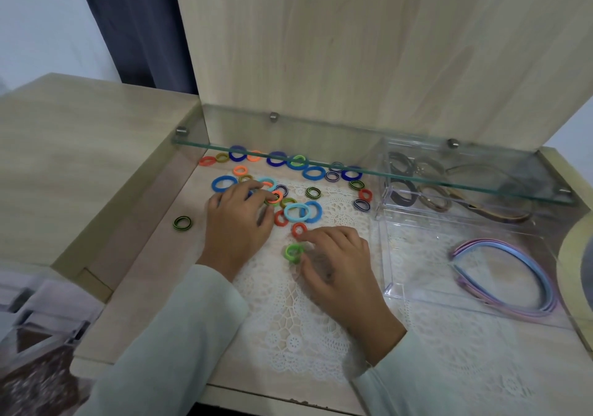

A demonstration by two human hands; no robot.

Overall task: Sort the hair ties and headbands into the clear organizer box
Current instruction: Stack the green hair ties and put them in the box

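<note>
Several coloured hair ties [313,173] lie scattered on a white lace mat [288,325]. My left hand [237,219] rests over the pile, fingertips pinching an orange hair tie [276,196]. My right hand [337,264] grips a green hair tie [293,252] between thumb and fingers, with a red hair tie [299,229] just beyond its fingertips. To the right stands the clear organizer box [390,287]; its near compartment holds pastel headbands [513,280], and its far compartments hold dark and tan bands [430,197].
A glass shelf [353,166] juts over the back of the desk and the box's far end. One green-black striped tie [182,223] lies apart on the left ledge. A wooden panel [369,46] rises behind; a round object [574,264] sits at the right edge.
</note>
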